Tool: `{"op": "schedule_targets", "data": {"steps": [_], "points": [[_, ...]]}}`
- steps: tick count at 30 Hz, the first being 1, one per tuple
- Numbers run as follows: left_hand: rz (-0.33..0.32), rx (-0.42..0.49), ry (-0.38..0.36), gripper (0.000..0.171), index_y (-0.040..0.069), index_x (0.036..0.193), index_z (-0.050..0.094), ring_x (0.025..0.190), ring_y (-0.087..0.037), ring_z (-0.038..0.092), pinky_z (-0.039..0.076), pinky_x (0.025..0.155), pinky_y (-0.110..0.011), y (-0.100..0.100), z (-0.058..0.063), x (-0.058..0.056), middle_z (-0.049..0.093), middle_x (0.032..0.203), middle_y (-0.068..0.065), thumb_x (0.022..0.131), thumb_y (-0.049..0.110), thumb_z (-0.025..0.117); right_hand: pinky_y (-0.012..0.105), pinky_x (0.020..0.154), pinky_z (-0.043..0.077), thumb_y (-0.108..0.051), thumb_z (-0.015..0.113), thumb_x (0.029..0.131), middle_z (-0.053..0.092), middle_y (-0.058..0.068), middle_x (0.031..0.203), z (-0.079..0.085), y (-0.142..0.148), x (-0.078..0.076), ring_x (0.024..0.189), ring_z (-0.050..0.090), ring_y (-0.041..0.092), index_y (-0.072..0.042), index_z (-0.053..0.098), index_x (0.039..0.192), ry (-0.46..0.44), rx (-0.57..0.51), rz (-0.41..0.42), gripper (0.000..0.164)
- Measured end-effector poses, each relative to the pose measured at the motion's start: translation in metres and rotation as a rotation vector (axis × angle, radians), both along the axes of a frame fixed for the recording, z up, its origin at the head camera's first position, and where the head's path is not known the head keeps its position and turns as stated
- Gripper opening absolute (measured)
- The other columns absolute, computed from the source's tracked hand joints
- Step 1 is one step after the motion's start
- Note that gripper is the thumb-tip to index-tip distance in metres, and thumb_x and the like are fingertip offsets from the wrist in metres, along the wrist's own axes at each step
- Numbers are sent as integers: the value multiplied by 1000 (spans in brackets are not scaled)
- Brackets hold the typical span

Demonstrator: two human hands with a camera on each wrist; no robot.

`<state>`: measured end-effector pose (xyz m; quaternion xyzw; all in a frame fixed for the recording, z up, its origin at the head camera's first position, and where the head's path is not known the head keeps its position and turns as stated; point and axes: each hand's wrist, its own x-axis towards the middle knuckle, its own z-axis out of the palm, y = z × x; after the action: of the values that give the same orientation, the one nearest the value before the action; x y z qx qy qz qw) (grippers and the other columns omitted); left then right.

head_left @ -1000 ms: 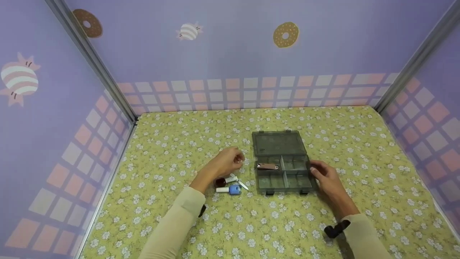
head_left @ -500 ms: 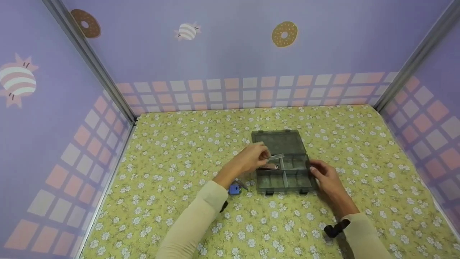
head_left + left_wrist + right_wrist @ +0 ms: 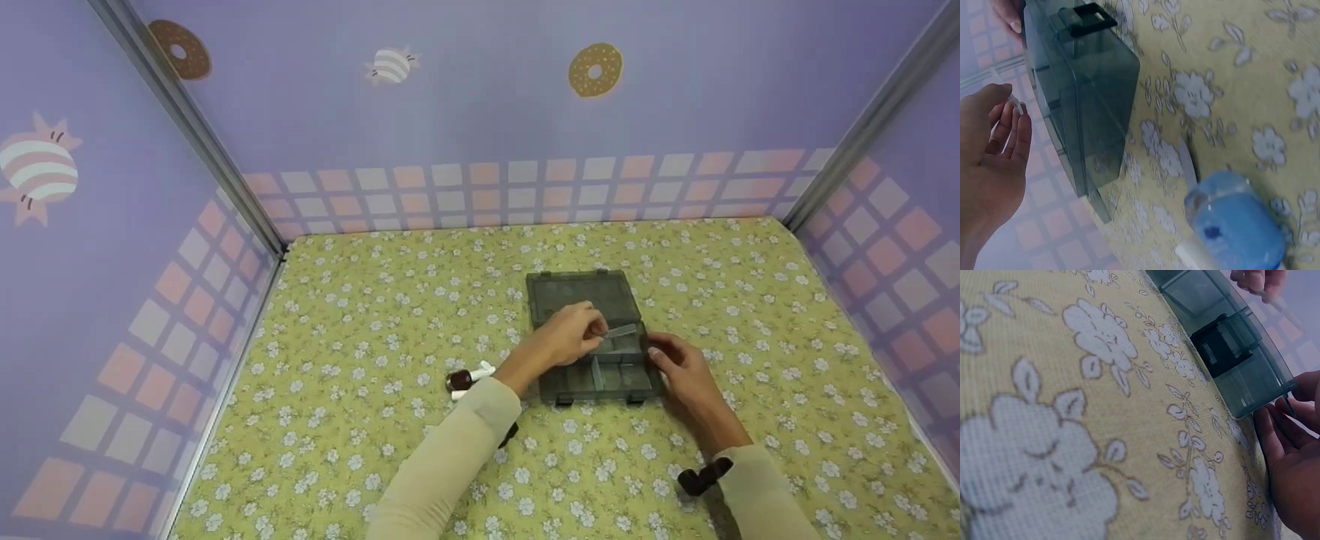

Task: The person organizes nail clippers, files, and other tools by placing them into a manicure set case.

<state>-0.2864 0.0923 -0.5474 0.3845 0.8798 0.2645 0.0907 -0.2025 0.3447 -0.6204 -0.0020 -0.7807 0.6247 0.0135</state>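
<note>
My left hand (image 3: 568,335) pinches a thin, translucent flat strip (image 3: 620,331) over the back right compartment of the open grey box (image 3: 570,384). In the left wrist view, thumb and fingertips grip the strip's end (image 3: 1015,104). My right hand (image 3: 686,376) holds the box's right side, thumb on the rim and fingers against the wall, as the right wrist view shows. A nail polish bottle with dark red contents (image 3: 459,380) lies left of the box. Close to the left wrist camera lies a blue nail polish bottle (image 3: 1235,225) beside a pointed metal blade (image 3: 1186,163).
The box's lid (image 3: 585,295) lies folded back behind it. Dividers split the box into compartments. A flowered cloth (image 3: 360,315) covers the table, with purple patterned walls (image 3: 480,112) at the back and sides.
My left hand has moved right from beside the box to over its back compartments, carrying the strip. The left arm now covers the nail clipper and blue bottle in the head view. My right hand stays put.
</note>
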Motion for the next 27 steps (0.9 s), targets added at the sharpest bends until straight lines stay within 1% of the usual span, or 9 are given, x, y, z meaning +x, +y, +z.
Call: {"op": "schedule_targets", "data": {"steps": [3, 7, 11, 14, 16, 20, 21, 27], "points": [[8, -2, -6, 15, 11, 119, 72, 99, -9, 63, 51, 85, -16, 6, -3, 1, 62, 111, -1, 108, 19, 64, 19, 94, 53, -14, 57, 111, 58, 28, 142, 0, 0, -1, 124, 61, 25, 6, 56, 147, -1, -10, -13, 41], [19, -5, -18, 17, 11, 120, 72, 99, -8, 62, 51, 85, -15, 11, -8, 3, 62, 112, -1, 108, 20, 64, 19, 93, 53, -13, 56, 112, 58, 30, 142, 0, 0, -1, 123, 61, 24, 7, 55, 147, 4, -7, -9, 41], [36, -4, -18, 18, 12, 122, 71, 100, -7, 62, 52, 86, -16, 14, -12, 4, 61, 113, 0, 108, 21, 65, 19, 93, 53, -15, 56, 112, 58, 29, 142, -1, 1, -1, 123, 61, 28, 6, 55, 147, 2, -7, -5, 41], [42, 16, -29, 22, 9, 126, 70, 104, -10, 64, 52, 88, -17, 15, -13, 5, 60, 115, -1, 107, 21, 66, 19, 93, 53, -18, 56, 112, 58, 27, 143, -1, 1, -1, 126, 59, 31, 5, 54, 148, -12, 2, -1, 43], [35, 34, -40, 26, 7, 129, 70, 109, -13, 65, 53, 91, -18, 14, -12, 5, 60, 118, -3, 107, 21, 67, 19, 93, 53, -19, 55, 113, 58, 26, 144, -1, 2, 0, 127, 58, 32, 4, 54, 149, -18, 11, -2, 43], [16, 37, -42, 29, 6, 130, 69, 113, -18, 65, 53, 93, -21, 6, -7, 4, 60, 120, -4, 106, 23, 69, 19, 93, 53, -18, 55, 112, 57, 28, 144, 0, 1, -1, 126, 59, 29, 5, 54, 148, -14, 23, -5, 42], [10, 33, -39, 30, 6, 130, 69, 113, -18, 65, 53, 94, -21, 3, -5, 4, 61, 120, -4, 106, 24, 69, 19, 93, 53, -16, 56, 112, 58, 28, 143, 0, 1, -1, 125, 60, 28, 6, 55, 147, -8, 12, -6, 42], [-2, -22, -35, 33, 6, 130, 70, 112, -17, 64, 53, 95, -24, -27, 9, 2, 61, 120, -4, 105, 28, 71, 20, 92, 54, -11, 58, 111, 58, 31, 141, -1, 1, -1, 121, 62, 25, 10, 56, 144, 24, -24, 2, 40]]}}
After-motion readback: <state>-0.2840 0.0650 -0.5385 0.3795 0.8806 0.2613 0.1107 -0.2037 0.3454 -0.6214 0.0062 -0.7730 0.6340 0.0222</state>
